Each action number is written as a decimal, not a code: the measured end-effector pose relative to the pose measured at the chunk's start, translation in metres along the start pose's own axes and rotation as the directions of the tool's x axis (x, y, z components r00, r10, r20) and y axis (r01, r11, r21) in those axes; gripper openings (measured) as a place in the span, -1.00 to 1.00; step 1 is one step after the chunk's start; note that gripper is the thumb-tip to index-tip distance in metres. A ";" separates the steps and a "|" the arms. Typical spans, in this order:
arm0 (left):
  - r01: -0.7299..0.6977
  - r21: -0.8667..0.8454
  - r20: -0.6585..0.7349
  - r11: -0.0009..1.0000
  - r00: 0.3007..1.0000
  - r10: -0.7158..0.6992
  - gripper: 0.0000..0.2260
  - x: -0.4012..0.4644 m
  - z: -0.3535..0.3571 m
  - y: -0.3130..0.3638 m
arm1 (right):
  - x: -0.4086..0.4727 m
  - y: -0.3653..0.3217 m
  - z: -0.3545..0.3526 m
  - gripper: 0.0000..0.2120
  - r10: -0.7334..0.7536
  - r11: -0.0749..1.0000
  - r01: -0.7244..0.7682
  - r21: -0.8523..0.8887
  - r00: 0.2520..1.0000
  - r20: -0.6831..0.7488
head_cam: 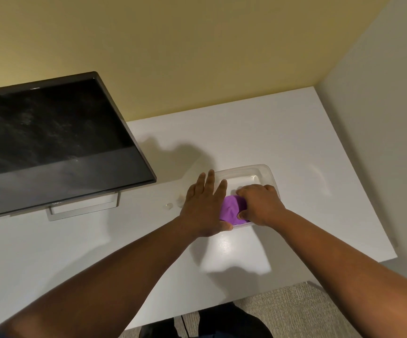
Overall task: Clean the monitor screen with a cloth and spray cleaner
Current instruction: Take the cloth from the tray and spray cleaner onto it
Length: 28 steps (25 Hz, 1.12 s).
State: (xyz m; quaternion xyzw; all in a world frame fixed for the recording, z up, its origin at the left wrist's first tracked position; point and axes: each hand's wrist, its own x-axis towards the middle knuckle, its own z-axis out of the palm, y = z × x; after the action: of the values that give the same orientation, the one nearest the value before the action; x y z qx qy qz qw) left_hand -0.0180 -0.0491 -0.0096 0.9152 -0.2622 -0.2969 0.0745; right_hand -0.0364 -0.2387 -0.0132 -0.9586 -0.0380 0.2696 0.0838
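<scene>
A black monitor [51,140] stands at the left of the white desk [283,132], its dark screen smeared with pale streaks. A purple cloth [231,209] lies in a clear plastic container [263,173] right of the monitor. My right hand [258,203] reaches into the container and grips the cloth with curled fingers. My left hand [203,203] lies flat with straight fingers against the container's left side, thumb along its near edge. No spray bottle is in view.
Two small clear plastic bits [173,204] lie on the desk between the monitor stand [82,209] and my left hand. Walls close the desk at the back and right. Carpet [307,313] shows below the desk's front edge.
</scene>
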 end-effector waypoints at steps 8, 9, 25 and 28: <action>0.008 -0.028 0.007 1.000 1.000 -0.008 0.10 0.000 0.000 0.000 | 0.010 0.000 0.010 -0.63 -0.035 0.998 0.038 -0.040 0.997 0.073; 0.008 -0.032 0.005 0.999 1.000 -0.008 0.10 0.000 0.000 0.001 | 0.010 0.000 0.011 -0.62 -0.039 0.998 0.042 -0.049 0.997 0.068; 0.024 -0.100 -0.022 0.995 0.999 -0.026 0.13 0.001 0.001 0.001 | -0.005 -0.006 0.005 -0.89 -0.055 0.990 0.065 0.122 0.995 -0.081; 0.022 -0.116 -0.033 0.993 0.999 -0.026 0.14 -0.003 -0.006 0.003 | -0.019 -0.008 -0.014 -0.87 -0.006 0.988 0.021 0.154 0.996 -0.092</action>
State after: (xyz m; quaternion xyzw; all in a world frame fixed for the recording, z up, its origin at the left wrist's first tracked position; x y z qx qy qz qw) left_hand -0.0183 -0.0502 -0.0024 0.9174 -0.2322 -0.2967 0.1286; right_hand -0.0454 -0.2355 0.0101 -0.9602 -0.0196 0.2270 0.1616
